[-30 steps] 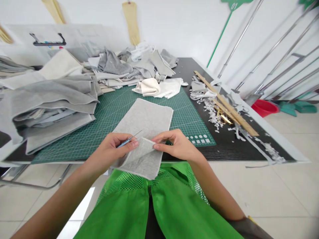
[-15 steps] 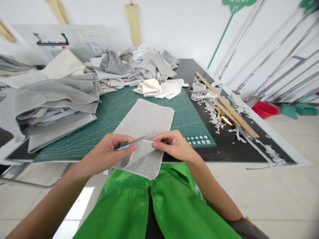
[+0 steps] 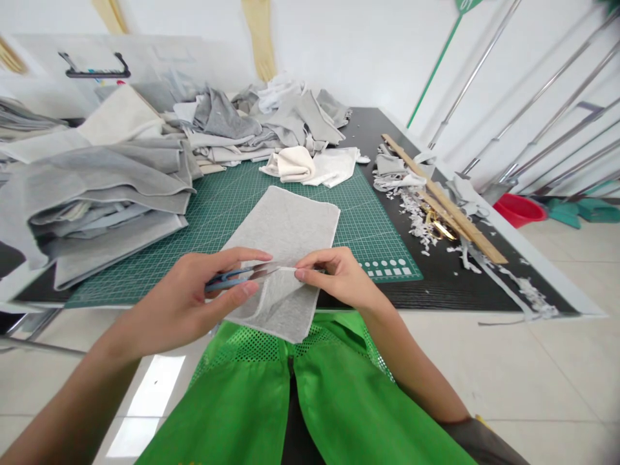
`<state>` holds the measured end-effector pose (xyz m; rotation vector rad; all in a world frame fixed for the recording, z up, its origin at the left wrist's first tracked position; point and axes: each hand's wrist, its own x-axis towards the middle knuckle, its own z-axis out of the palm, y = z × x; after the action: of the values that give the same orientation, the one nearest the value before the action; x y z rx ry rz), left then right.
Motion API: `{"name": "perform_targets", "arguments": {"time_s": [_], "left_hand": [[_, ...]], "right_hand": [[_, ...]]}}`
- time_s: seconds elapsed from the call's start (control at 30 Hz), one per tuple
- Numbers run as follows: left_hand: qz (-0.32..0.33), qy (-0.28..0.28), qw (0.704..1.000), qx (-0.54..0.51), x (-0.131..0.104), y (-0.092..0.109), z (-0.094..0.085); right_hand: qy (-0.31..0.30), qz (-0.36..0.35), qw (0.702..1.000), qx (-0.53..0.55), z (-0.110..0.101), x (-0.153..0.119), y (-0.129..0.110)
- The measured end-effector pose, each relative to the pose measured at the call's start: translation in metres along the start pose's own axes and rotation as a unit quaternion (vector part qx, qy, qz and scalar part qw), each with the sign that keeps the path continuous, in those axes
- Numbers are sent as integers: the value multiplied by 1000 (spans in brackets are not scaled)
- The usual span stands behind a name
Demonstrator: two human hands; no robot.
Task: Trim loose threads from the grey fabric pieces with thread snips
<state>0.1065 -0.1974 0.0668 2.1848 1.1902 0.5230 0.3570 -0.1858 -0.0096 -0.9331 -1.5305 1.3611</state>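
My left hand point(image 3: 208, 294) holds small blue-handled scissors point(image 3: 231, 279) between thumb and fingers, their blades pointing right at a folded edge of grey fabric. The light grey cloth piece point(image 3: 290, 223) lies partly on the green cutting mat point(image 3: 217, 200) and hangs over the table's front edge toward my lap. Pinched between thumb and fingers of my right hand point(image 3: 339, 278) is the raised fold of this cloth, close to the scissor tips. Whether the blades touch the fabric I cannot tell exactly.
Stacked grey cloth point(image 3: 111, 187) fills the left, and a heap of fabric point(image 3: 271, 123) lies at the back. On the right are wooden strips point(image 3: 455, 213), white scraps point(image 3: 414, 216) and gold-handled scissors point(image 3: 440, 226). Poles and a red dustpan point(image 3: 518, 210) stand by the wall.
My left hand has spread its thumb and fingers apart, and the scissors have opened and shifted slightly left. My right hand keeps its pinch on the cloth. The view has tilted slightly.
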Motion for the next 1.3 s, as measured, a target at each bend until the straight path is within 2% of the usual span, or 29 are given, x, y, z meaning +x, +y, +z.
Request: {"name": "perform_targets", "arguments": {"time_s": [0.07,0.2,0.3,0.37,0.43,0.53,0.7,0.87,1.13,1.3], "left_hand": [[40,-12,998,41,0,0,1],[155,34,979,126,-4,-2,7],[225,90,945,218,-5,-3,14],[249,116,918,286,-5,-3,18],[254,120,899,335,-4,-3,20],[253,126,889,361,-3,-5,19],[248,107,893,360,-1,-12,12],[264,86,901,333,2,-21,12],[319,101,877,344,6,-30,15],[329,103,870,353,7,-30,15]], "right_hand": [[-2,-3,1000,0,0,0,0],[-3,-8,1000,-6,0,0,-1],[-7,-16,1000,7,0,0,0],[-12,-23,1000,16,0,1,2],[-14,-29,999,19,0,2,2],[-16,-27,999,14,0,2,2],[-20,-14,999,24,0,1,2],[-44,-12,997,57,-2,1,4],[-56,-3,994,90,-2,3,6],[-58,-4,994,95,-3,3,6]]}}
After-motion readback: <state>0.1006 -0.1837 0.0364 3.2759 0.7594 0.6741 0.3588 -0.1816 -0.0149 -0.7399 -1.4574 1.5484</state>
